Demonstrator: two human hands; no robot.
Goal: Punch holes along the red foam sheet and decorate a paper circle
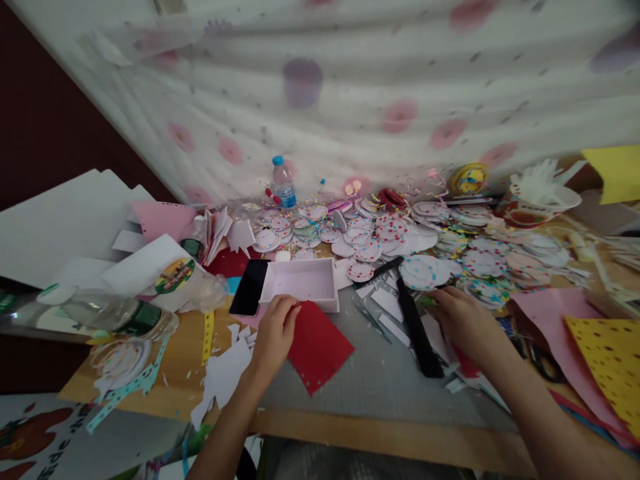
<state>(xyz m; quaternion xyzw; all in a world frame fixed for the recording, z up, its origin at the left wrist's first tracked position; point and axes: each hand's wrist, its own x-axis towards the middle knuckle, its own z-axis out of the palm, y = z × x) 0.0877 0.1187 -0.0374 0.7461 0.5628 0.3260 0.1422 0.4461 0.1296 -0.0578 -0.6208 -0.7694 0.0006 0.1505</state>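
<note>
My left hand (pixel 274 337) is closed, with thumb and fingers pinching the top left corner of a sheet of red paper (pixel 320 350). Small dots or holes run along the paper's lower edge. Behind it stands a shallow white box (pixel 300 280), with a dark phone (pixel 250 287) to its left. Over on the right, my right hand (pixel 463 320) is closed around something I cannot make out; a bit of green shows at its fingertips. A long black tool (pixel 419 333) and white paper strips (pixel 394 328) lie just left of that hand.
Many decorated paper discs (pixel 367 250) are heaped along the back. A water bottle (pixel 283 183) stands behind them, and a tub (pixel 540 197) at back right. Plastic bottles (pixel 143 317) lie left; yellow patterned sheets (pixel 607 353) and scissors (pixel 545 360) lie right.
</note>
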